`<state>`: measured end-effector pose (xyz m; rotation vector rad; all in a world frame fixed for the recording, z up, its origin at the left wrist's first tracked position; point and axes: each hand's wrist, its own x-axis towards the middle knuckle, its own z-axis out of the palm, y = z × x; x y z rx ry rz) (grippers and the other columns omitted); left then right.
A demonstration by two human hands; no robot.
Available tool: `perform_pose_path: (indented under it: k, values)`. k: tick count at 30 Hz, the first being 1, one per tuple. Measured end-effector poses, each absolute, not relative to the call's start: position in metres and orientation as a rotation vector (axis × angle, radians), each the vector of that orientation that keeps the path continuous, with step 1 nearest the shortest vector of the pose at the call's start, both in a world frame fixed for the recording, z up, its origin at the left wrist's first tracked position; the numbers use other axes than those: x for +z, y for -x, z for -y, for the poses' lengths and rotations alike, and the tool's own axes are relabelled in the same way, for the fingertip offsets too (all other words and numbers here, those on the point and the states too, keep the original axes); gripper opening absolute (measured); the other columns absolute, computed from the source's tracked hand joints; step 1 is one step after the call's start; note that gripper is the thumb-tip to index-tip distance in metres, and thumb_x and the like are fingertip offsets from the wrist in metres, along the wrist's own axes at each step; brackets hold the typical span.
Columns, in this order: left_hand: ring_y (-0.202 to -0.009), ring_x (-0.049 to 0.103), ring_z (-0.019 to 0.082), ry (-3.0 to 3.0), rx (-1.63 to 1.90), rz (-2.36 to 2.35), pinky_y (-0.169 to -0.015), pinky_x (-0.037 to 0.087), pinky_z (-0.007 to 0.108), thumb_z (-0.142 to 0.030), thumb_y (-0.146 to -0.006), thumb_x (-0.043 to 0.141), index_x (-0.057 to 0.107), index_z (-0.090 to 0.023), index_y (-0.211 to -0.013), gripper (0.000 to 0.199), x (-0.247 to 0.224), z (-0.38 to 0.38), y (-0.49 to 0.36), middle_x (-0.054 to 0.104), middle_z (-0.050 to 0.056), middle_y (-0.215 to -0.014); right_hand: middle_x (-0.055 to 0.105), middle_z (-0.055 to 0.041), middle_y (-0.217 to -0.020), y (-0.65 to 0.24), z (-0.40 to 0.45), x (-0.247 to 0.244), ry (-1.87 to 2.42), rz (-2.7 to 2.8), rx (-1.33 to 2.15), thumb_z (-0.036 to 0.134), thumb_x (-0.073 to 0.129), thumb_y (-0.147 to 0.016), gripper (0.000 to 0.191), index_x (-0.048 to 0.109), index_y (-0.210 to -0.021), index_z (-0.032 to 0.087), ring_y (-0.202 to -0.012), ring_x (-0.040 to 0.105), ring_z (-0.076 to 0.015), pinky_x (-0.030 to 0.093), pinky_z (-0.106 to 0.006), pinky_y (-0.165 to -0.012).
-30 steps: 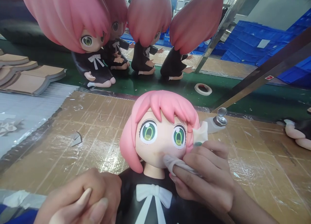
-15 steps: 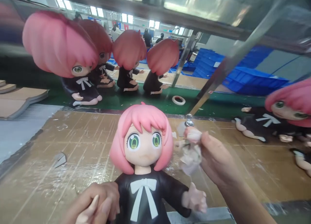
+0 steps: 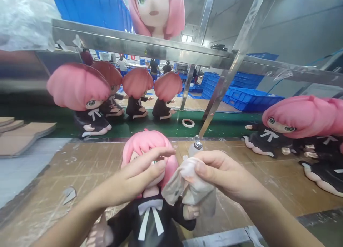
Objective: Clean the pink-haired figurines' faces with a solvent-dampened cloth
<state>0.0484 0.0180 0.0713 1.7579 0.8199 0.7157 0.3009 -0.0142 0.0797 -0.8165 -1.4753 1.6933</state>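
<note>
A doll figure (image 3: 148, 218) with pink hair, a black dress and a white bow sits facing me on the work surface. Across its face lies my left hand (image 3: 140, 172), fingers stretched out flat and holding nothing I can see. My right hand (image 3: 218, 168) pinches a whitish, stained cloth (image 3: 184, 188) that hangs down beside the figure's head and over its raised arm. Just behind that hand stands a small bottle (image 3: 197, 147) with a metal top. Most of the figure's face is hidden by my left hand.
Several similar figures (image 3: 77, 84) sit on the green strip (image 3: 128, 129) behind, near a roll of tape (image 3: 188, 123). More figures (image 3: 292, 115) are at the right. A metal shelf (image 3: 144, 41) crosses above. Brown cardboard (image 3: 99, 168) covers the work surface.
My left hand has let go of the figure's arm and risen in front of its face. My right hand has brought the cloth closer to the head. The camera view has tilted up.
</note>
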Motion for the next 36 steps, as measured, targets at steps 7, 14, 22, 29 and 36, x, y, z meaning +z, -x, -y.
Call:
perform_pose_path:
  k: [7,14,22,29,36]
  values:
    - [-0.053,0.049,0.010,-1.472,0.719,-0.689,-0.047,0.038,0.019,-0.062,-0.092,0.060,0.057,-0.020,-0.079,0.044,0.075,-0.026,-0.068,0.051,-0.004,-0.064,0.067,-0.0039,-0.084,-0.282,0.009,0.092,0.934,1.596,1.512,0.052,0.069,-0.094,0.038,0.072,-0.094,0.014,-0.072,0.058,-0.0096,0.046,-0.018,-0.065]
    - [-0.057,0.037,0.007,-1.364,0.986,-0.815,-0.051,0.030,0.017,-0.063,-0.091,0.060,0.051,-0.020,-0.085,0.045,0.078,-0.024,-0.073,0.045,-0.005,-0.069,0.064,-0.0060,-0.074,-0.262,0.011,0.070,0.767,1.243,1.943,0.063,0.074,-0.084,0.056,0.072,-0.103,0.010,-0.056,0.058,-0.0107,0.050,-0.021,-0.053]
    - [-0.057,0.037,0.007,-1.383,1.070,-0.790,-0.050,0.032,0.016,-0.059,-0.090,0.065,0.052,-0.018,-0.077,0.045,0.082,-0.008,-0.067,0.044,-0.006,-0.065,0.057,-0.0033,-0.070,-0.247,0.024,0.057,0.718,1.014,2.054,0.047,0.088,-0.074,0.045,0.070,-0.088,0.008,-0.054,0.052,-0.0066,0.044,-0.017,-0.051]
    - [-0.050,0.036,0.007,-1.390,1.090,-0.731,-0.042,0.028,0.017,-0.055,-0.093,0.063,0.053,-0.019,-0.076,0.041,0.086,0.005,-0.072,0.044,-0.006,-0.059,0.062,-0.0034,-0.072,-0.244,0.040,0.055,0.452,0.911,2.057,0.036,0.082,-0.084,0.028,0.075,-0.091,0.010,-0.061,0.056,-0.0059,0.045,-0.015,-0.063]
    - [-0.056,0.047,0.009,-1.874,1.305,-0.752,-0.050,0.037,0.019,-0.032,-0.100,0.056,0.058,-0.022,-0.082,0.021,0.081,0.021,-0.081,0.054,-0.004,-0.067,0.070,-0.0077,-0.098,-0.233,0.069,0.054,0.412,0.804,1.904,0.054,0.074,-0.087,0.044,0.074,-0.115,0.021,-0.089,0.067,-0.0186,0.052,-0.032,-0.088]
